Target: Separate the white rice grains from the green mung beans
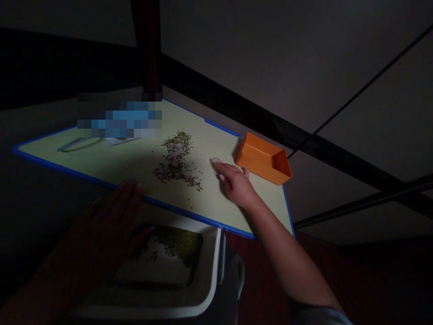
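Nearest the camera, a person's L grip (104, 225) hung palm down in deep shadow by the near edge of a counter (219, 212), fingers extended, nothing seen in it. Below that grip sat a white-rimmed tub (158, 311) w/ green-brown grains (184, 243) banked toward its far R corner. Farther out, the R grip (237, 185) was bent, fingertips at a small pale piece (214, 160); pinched or merely touched, couldn't tell. L of the R grip lay a loose patch of scattered grains (169, 171); just beyond it, to the R, stood an orange box (259, 174).

Risks, as judged: a hasty R-grip sweep might've sent grains past the tub to the floor (257, 275); a stray knuckle might've bumped the box; poor light might've hidden strays.

Surface: pale green w/ blue edging, flat under the R grip. Far L of that grip, a blue item (126, 118), pixelated, unidentifiable. Behind, a v. dim rm.: gray wall (287, 58) w/ dark bands, reddish post (151, 49).
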### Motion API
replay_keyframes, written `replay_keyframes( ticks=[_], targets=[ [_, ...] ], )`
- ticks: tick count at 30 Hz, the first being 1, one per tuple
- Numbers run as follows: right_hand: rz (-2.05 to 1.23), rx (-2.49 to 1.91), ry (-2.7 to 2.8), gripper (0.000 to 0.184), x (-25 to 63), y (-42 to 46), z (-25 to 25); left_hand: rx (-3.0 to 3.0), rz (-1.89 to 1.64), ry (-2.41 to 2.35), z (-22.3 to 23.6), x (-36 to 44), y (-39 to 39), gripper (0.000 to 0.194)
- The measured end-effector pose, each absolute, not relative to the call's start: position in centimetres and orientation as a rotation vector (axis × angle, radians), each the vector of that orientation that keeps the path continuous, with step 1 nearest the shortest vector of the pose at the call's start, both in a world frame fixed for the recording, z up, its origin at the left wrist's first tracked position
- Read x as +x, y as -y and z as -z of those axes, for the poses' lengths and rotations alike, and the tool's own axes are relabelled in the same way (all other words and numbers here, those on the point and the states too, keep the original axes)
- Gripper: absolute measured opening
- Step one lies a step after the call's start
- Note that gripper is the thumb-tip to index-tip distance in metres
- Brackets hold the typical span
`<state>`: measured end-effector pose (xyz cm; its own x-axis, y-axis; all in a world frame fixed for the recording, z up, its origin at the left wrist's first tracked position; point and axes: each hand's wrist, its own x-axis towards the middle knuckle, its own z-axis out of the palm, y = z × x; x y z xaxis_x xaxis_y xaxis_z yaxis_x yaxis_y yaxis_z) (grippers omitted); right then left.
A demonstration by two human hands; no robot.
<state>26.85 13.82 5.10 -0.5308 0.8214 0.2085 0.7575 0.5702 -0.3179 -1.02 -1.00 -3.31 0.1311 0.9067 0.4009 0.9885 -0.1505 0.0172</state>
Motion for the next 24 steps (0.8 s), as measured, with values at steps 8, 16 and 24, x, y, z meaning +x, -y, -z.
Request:
replay_keyframes(
  ticks=[8, 16, 24],
  targets=[
    [-0.367, -1.029, 2.724, 0.054, 25.6, -13.2, -4.9, -2.178, 0.498, 1.838, 3.6, -1.3, 1.1, 0.079],
    [-0.55, -0.791, 2.773, 0.04, 25.8, -12.6, -5.4, -2.151, 0.518, 1.77, 3.3, -1.2, 1.0, 0.076],
    [-0.626, -0.708, 2.734, 0.032, 26.7, -12.1, -6.2, -2.168, 0.48, 1.783, 3.6, -1.3, 1.0, 0.076]
  ],
)
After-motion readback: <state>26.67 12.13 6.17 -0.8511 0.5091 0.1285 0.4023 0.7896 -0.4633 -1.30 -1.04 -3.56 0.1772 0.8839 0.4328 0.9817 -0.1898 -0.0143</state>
